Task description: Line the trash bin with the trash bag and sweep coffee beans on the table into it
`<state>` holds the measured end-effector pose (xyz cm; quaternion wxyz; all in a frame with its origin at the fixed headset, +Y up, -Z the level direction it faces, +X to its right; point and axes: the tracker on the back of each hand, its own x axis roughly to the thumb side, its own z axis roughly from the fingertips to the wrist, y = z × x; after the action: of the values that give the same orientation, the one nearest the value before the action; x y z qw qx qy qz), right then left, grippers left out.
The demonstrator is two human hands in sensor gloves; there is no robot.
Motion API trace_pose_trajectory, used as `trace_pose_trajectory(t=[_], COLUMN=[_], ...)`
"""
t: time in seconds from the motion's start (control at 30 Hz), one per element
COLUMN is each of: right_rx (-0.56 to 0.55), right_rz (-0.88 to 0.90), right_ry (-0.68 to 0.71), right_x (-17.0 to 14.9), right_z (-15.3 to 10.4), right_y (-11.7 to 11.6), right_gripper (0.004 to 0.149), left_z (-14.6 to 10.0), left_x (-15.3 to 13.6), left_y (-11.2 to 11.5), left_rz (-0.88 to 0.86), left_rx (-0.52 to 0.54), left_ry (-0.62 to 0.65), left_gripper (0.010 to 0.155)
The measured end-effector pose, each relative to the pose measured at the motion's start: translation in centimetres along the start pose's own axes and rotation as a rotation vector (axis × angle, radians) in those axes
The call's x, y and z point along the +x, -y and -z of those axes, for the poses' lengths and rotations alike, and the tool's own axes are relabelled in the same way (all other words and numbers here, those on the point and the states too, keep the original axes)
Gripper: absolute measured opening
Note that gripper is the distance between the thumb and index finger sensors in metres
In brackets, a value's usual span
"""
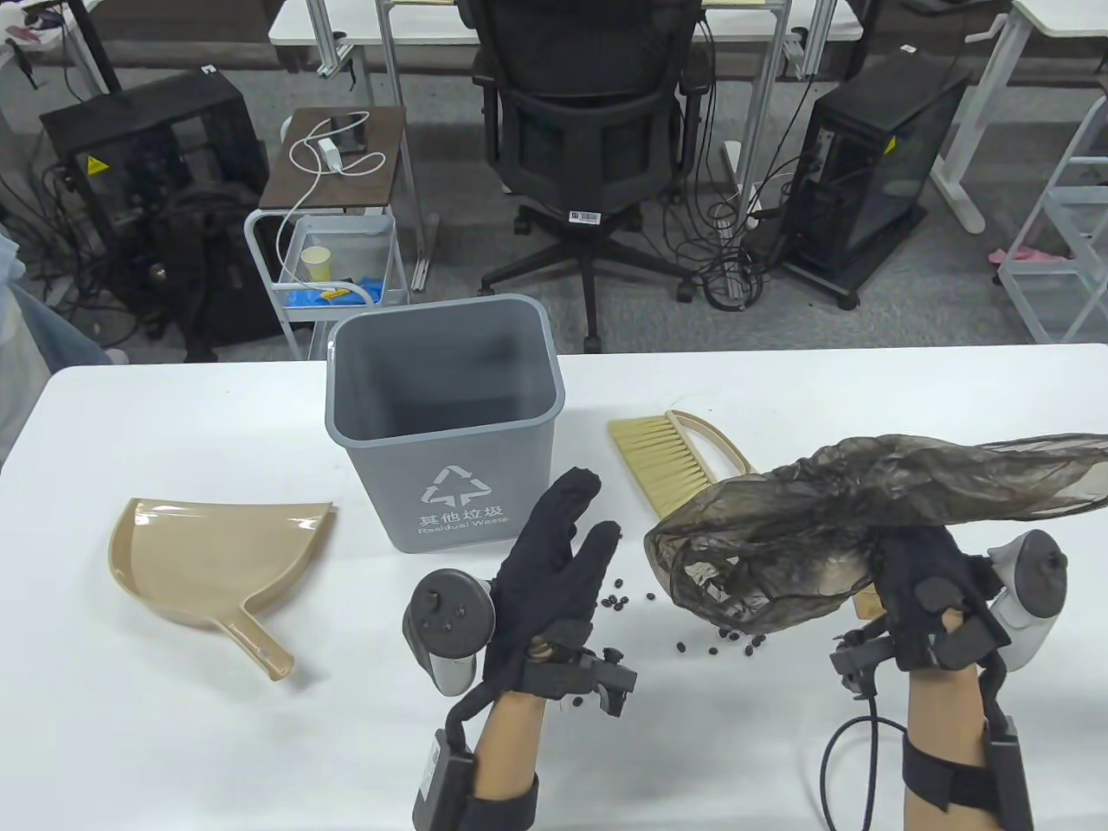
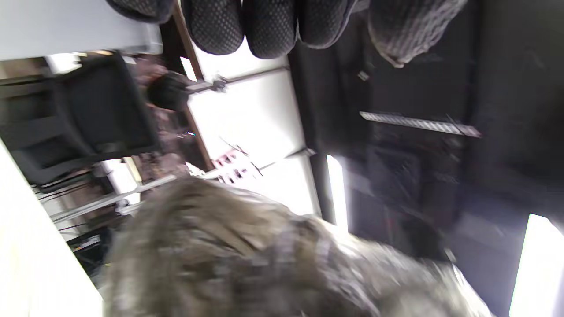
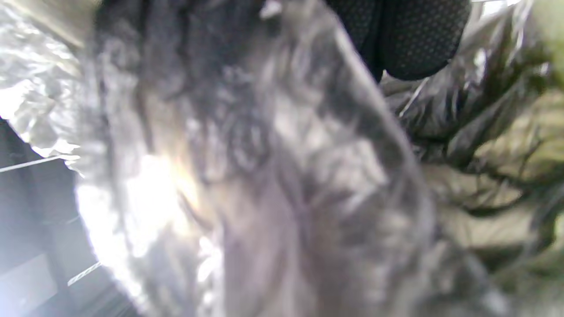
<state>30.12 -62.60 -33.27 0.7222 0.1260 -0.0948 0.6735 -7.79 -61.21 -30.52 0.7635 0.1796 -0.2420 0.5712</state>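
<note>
The grey trash bin stands upright on the white table, its inside bare grey. My right hand grips a dark see-through trash bag held up above the table, its mouth facing left and its tail running off to the right. The bag fills the blurred right wrist view, with gloved fingers behind it. My left hand is open with straight fingers, just left of the bag's mouth and holding nothing. Its fingertips hang above the bag. Several coffee beans lie scattered beneath.
A tan dustpan lies at the front left of the table. A tan hand brush lies right of the bin, partly under the bag. Beyond the far edge stand an office chair and a small cart.
</note>
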Motion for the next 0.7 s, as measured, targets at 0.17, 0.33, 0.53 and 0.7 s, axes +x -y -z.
trace_pose_trajectory(t=[0.17,0.33,0.53,0.7], right_rx=[0.022,0.151,0.347,0.221], right_rz=[-0.074,-0.078,0.011,-0.102], right_ry=[0.016,0.041,0.015,-0.007], right_x=[0.8,1.2,0.7,0.1], right_z=[-0.3,-0.6,-0.5,-0.1], right_y=[-2.4,-5.5,-7.9,-6.1], right_gripper=[0.036,0.036,0.037,0.037], left_z=[-0.5,-0.8,-0.3,0.3], left_x=[4.9,5.0,3.5,1.6], left_y=[3.6,6.6,6.1,3.9], left_rz=[0.265,0.549,0.662,0.492], left_rx=[-0.234,-0.295,-0.204,-0.162], left_ry=[0.19,0.189,0.083,-0.05], left_gripper=[0.057,0.066,0.055,0.041])
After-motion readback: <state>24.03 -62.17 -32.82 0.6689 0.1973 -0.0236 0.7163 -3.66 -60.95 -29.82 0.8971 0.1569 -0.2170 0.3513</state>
